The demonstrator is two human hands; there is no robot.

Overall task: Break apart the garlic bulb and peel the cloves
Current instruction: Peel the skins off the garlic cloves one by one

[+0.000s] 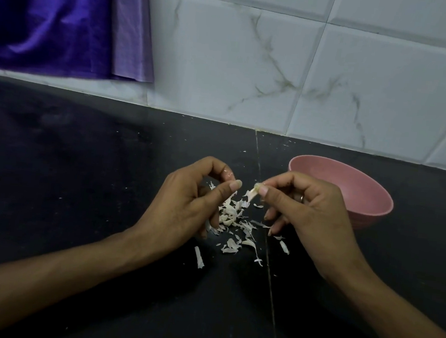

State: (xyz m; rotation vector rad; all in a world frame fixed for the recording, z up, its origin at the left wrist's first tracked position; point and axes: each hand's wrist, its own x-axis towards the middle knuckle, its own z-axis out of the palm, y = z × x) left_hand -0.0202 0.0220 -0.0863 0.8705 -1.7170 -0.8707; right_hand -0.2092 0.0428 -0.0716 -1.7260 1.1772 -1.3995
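The right hand (312, 211) is pinching a small pale garlic clove (253, 191) between thumb and forefinger, with a strip of papery skin hanging from the clove's lower end; the remaining fingers of this hand are curling loosely downward, and a ring (301, 198) is showing on one of them. The left hand (186, 206) is hovering just beside it, apart from the clove, with its thumb and forefinger curling toward each other; whether a scrap of skin is being held between them cannot be determined. The lower fingers of the left hand are bending down toward a scattered pile of white papery garlic skins (235, 221), which is lying on the black stone worktop (80, 183) directly beneath both hands, near the middle of the worktop and alongside a thin seam (268, 253) running from the back edge toward the front edge. A round pink plastic bowl (360, 191) is standing on the worktop behind the right hand, near the back edge; its contents cannot be seen. A white marbled tile wall (306, 68) is rising from the back edge, and a purple satin cloth (54, 19) is hanging over the wall above the back left corner.
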